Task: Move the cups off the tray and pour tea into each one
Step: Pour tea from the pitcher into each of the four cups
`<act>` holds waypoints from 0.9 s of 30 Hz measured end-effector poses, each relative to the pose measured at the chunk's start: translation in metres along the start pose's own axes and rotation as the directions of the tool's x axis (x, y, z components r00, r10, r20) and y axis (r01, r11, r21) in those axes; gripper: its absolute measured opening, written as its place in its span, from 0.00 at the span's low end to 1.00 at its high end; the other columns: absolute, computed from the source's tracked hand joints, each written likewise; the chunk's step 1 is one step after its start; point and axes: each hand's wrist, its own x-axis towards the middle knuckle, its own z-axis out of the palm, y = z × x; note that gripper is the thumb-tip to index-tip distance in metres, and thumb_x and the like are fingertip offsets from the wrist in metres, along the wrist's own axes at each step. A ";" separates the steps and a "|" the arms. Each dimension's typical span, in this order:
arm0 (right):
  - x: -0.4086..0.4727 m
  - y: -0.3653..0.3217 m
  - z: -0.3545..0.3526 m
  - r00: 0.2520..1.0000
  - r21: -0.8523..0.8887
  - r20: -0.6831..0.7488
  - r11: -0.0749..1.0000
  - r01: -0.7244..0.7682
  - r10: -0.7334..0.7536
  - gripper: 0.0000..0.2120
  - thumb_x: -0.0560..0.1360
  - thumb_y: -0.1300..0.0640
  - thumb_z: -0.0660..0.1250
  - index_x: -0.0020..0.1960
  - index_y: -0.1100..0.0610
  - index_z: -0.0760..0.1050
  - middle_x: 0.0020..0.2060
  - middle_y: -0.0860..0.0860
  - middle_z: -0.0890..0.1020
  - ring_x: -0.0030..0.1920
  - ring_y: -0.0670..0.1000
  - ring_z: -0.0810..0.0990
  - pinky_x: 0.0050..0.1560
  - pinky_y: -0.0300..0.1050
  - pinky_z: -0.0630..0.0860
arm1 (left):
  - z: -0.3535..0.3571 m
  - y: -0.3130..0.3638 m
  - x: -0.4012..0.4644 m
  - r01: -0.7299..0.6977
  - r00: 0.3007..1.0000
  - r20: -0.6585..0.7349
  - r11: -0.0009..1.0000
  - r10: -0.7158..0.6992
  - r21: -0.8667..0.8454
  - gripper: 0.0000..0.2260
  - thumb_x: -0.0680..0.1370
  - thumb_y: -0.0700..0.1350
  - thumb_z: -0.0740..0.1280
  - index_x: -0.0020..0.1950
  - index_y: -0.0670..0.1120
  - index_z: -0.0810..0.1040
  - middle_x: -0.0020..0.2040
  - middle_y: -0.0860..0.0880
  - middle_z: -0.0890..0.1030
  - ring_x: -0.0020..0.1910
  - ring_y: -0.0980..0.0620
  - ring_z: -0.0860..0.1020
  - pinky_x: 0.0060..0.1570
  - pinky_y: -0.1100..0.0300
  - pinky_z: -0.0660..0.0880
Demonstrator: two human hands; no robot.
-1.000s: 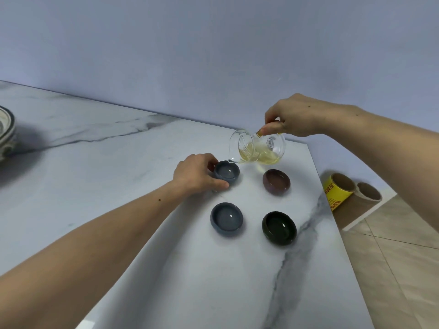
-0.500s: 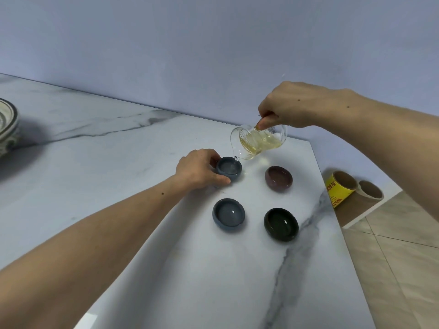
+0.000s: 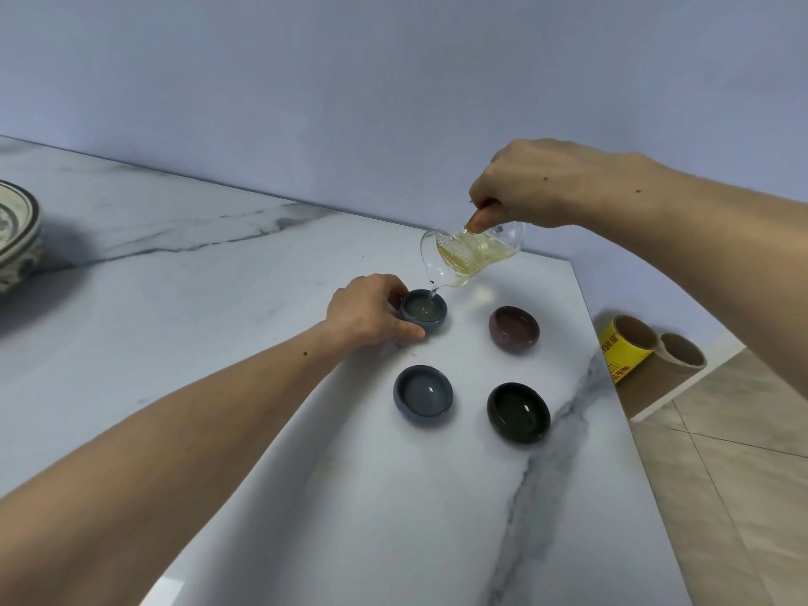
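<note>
Now that tea has started falling from your glass pitcher [image 3: 470,255], pinched by your right hand [image 3: 551,185], into the blue cup [image 3: 118,311] your left hand [image 3: 367,310] grips beside it; three cups wait.

Four cups sit on the tabletop [image 3: 218,299] in a square. The back left cup [image 3: 424,311] is under the tipped pitcher [image 3: 468,255]. The back right cup [image 3: 514,329] is beside it. The front left cup [image 3: 423,396] and front right cup [image 3: 519,413] sit nearer. A bowl [image 3: 17,238] sits far left.

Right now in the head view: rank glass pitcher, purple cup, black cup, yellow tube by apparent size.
1. glass pitcher
2. yellow tube, partly cut off by the table
3. black cup and purple cup: alike; the black only looks bigger, being nearer
</note>
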 end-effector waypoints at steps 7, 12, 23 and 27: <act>0.002 0.003 -0.001 0.999 -0.024 -0.030 1.000 0.015 -0.016 0.17 0.75 0.41 0.64 0.42 0.56 0.76 0.36 0.52 0.74 0.42 0.60 0.78 0.36 0.48 0.72 | 0.000 0.001 -0.001 0.001 1.000 -0.001 1.000 -0.001 -0.006 0.26 0.61 0.57 0.79 0.57 0.53 0.79 0.53 0.55 0.82 0.57 0.52 0.78 0.59 0.50 0.74; 0.002 0.004 0.000 0.999 -0.033 -0.036 0.999 0.021 -0.023 0.18 0.75 0.41 0.63 0.42 0.57 0.76 0.35 0.52 0.74 0.41 0.59 0.78 0.35 0.47 0.70 | 0.000 0.001 0.000 0.000 1.000 0.004 1.000 0.000 -0.006 0.27 0.61 0.57 0.78 0.57 0.53 0.79 0.54 0.54 0.82 0.57 0.52 0.78 0.59 0.50 0.74; 0.001 0.000 0.002 0.998 -0.076 -0.059 0.997 0.033 -0.038 0.18 0.76 0.41 0.62 0.42 0.57 0.76 0.34 0.51 0.72 0.40 0.58 0.77 0.33 0.45 0.67 | 0.000 0.001 0.000 0.003 1.000 0.004 1.000 -0.003 -0.020 0.27 0.61 0.57 0.79 0.57 0.52 0.79 0.54 0.54 0.82 0.57 0.52 0.78 0.59 0.50 0.74; 0.000 0.000 0.010 0.998 -0.041 -0.061 0.999 0.007 -0.009 0.19 0.76 0.41 0.62 0.44 0.58 0.76 0.33 0.52 0.72 0.40 0.59 0.77 0.34 0.47 0.68 | 0.000 0.000 0.000 0.000 1.000 -0.002 1.000 0.000 -0.028 0.27 0.61 0.57 0.79 0.58 0.52 0.79 0.54 0.54 0.82 0.57 0.51 0.78 0.59 0.50 0.74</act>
